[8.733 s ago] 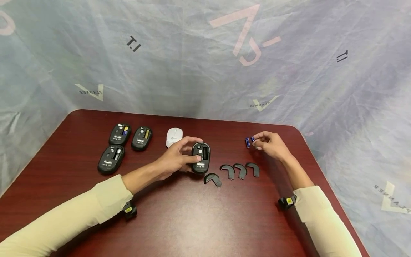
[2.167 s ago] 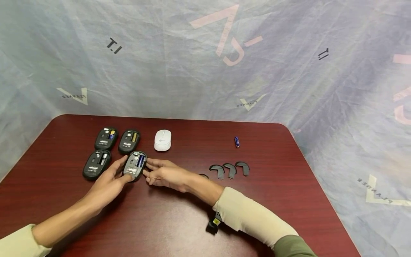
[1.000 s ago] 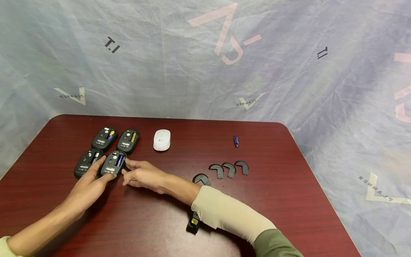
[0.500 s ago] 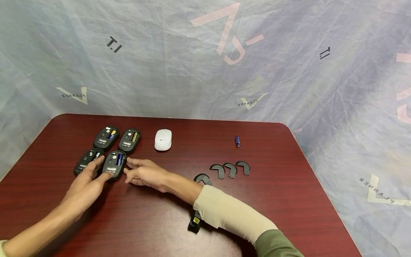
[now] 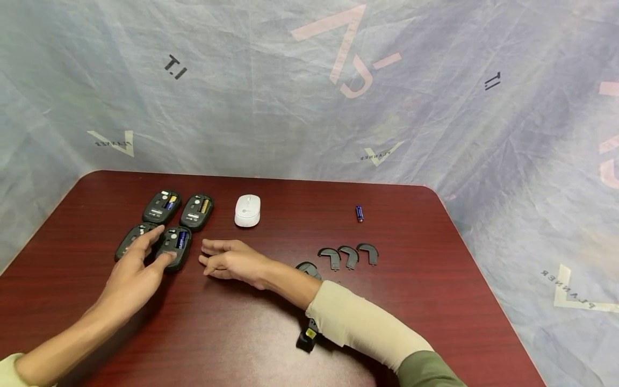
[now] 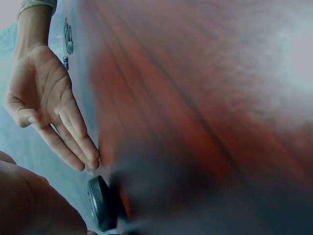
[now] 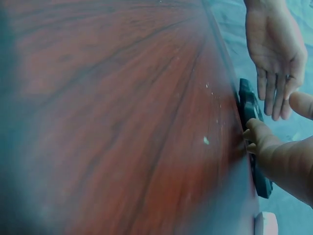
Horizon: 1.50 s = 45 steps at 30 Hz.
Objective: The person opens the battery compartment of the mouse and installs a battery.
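Mouse (image 5: 175, 247) (underside up, blue battery showing) lies front-right among four black mice on the tabletop (image 5: 271, 333); left hand (image 5: 132, 271) rests relaxed fingers on it, right hand (image 5: 232, 262) hovers slack beside.

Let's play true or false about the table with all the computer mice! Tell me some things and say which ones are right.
1. Four black mice lie upside down in a group. True.
2. The white mouse lies upside down too. False: it sits right side up, apart from the black ones.
3. The left hand touches a black mouse. True.
4. The right hand holds the loose battery. False: that hand holds nothing, and the battery lies alone farther along the table.
5. Four black covers lie on the table. True.
6. The black mice have no batteries in them. False: a battery shows in each.
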Tool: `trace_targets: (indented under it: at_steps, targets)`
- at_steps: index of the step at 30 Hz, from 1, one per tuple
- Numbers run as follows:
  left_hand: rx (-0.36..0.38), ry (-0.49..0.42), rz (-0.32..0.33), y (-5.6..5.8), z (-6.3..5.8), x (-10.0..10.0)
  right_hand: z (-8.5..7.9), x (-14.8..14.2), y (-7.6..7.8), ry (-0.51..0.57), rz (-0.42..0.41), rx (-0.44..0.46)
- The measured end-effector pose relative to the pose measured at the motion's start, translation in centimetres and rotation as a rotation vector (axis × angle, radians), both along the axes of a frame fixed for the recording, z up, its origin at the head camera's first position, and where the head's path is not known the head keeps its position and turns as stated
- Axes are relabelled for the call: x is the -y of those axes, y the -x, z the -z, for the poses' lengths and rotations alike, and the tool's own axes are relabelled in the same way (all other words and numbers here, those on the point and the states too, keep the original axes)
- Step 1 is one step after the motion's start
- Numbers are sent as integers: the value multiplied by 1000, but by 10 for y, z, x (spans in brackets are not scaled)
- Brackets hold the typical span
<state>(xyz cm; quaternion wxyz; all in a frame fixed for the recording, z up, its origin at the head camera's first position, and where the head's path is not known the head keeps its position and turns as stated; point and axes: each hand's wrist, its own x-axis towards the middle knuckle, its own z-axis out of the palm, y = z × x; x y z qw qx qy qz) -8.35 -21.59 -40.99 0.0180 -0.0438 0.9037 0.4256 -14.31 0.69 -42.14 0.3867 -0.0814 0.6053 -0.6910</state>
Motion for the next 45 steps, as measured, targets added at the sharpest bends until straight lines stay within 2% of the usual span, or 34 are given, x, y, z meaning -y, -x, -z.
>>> trace_targets:
  at_steps: [11,16,24,34,40,45]
  targets:
    - [-71,-23,66,8,-3,-27,-4,-35,0,-35,-10,-90]
    - [-42,-81,102,12,-2,-38,-8,-49,3,-60,12,-121]
    - [15,-292,168,26,0,-56,-7,-70,13,-92,62,-169]
    - [133,-321,202,50,-3,-67,-12,-94,23,-203,110,-248]
    - [168,-387,194,65,0,-74,-11,-94,35,-223,143,-297]
    - [200,-428,186,77,2,-79,-7,-89,48,-242,168,-291]
